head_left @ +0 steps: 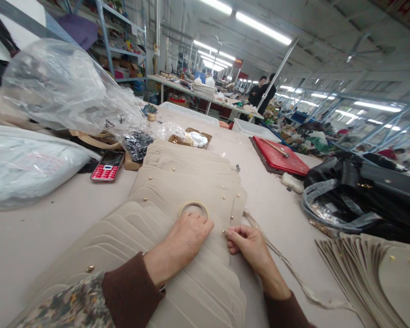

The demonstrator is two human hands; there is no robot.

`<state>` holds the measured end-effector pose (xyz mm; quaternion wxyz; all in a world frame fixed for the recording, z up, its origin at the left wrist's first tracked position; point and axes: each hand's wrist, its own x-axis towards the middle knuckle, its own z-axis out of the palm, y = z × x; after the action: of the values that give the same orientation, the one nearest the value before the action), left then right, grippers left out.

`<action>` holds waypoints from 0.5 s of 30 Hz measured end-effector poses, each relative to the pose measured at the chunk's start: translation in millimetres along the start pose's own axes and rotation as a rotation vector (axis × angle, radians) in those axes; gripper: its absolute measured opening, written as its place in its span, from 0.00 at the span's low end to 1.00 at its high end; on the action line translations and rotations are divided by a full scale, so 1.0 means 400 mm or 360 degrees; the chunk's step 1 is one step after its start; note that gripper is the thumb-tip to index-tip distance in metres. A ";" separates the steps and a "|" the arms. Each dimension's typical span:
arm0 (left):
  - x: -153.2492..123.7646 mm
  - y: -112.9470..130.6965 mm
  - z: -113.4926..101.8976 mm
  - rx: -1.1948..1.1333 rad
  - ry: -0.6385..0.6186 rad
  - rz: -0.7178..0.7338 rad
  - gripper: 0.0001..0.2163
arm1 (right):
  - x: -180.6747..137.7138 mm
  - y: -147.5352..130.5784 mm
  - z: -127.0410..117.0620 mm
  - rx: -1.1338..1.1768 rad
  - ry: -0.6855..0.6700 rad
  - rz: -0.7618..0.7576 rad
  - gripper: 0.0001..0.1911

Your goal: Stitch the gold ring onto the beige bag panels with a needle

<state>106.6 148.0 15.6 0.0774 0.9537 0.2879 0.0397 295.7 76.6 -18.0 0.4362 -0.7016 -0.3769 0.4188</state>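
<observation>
My left hand [187,232] is curled palm down over a yellow-rimmed ring, which looks like a roll of tape [194,203], above the beige panels; its fingertips are mostly hidden. Close to its right, my right hand [248,243] pinches the edge of a beige panel [212,239] beside a small gold stud [223,232]. Many such panels lie fanned in overlapping layers under both hands, several with gold studs along their edges. A thin beige strip [276,250] trails over the table past my right wrist.
A red phone [107,166] and plastic bags [30,164] lie left. Behind the panels sits a small box of parts [191,137]. Rightward are a red board [280,155] with a hammer [275,148], a black bag [369,191] and another panel stack [362,269]. Two people stand far back.
</observation>
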 end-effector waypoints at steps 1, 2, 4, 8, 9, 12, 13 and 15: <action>0.001 0.000 0.000 -0.0007 0.0002 0.0002 0.06 | -0.003 -0.004 0.003 -0.0058 0.0003 -0.0023 0.17; 0.002 -0.001 0.001 -0.0014 0.0004 0.0000 0.06 | -0.006 -0.007 0.007 -0.0120 0.0011 -0.0048 0.16; 0.001 -0.003 0.005 -0.0023 0.0005 0.0000 0.06 | -0.009 -0.012 0.014 -0.0255 0.0029 -0.0092 0.15; -0.001 -0.006 0.016 -0.0027 0.0026 0.0019 0.06 | -0.008 -0.012 0.025 -0.0559 0.0058 -0.0223 0.13; -0.001 -0.007 0.019 -0.0029 0.0035 0.0024 0.06 | -0.006 -0.010 0.026 -0.0639 0.0077 -0.0284 0.13; -0.001 -0.008 0.023 -0.0039 0.0061 0.0030 0.06 | 0.000 -0.004 0.029 -0.0818 0.0137 -0.0455 0.12; -0.001 -0.009 0.023 -0.0044 0.0066 0.0030 0.06 | 0.001 -0.001 0.028 -0.0846 0.0152 -0.0483 0.11; -0.002 -0.010 0.023 -0.0053 0.0069 0.0028 0.06 | 0.001 0.004 0.025 -0.0881 0.0186 -0.0492 0.09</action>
<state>105.1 149.6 6.1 0.0866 0.9537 0.2805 0.0658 287.0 79.4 -22.3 0.3080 -0.7510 -0.5529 0.1880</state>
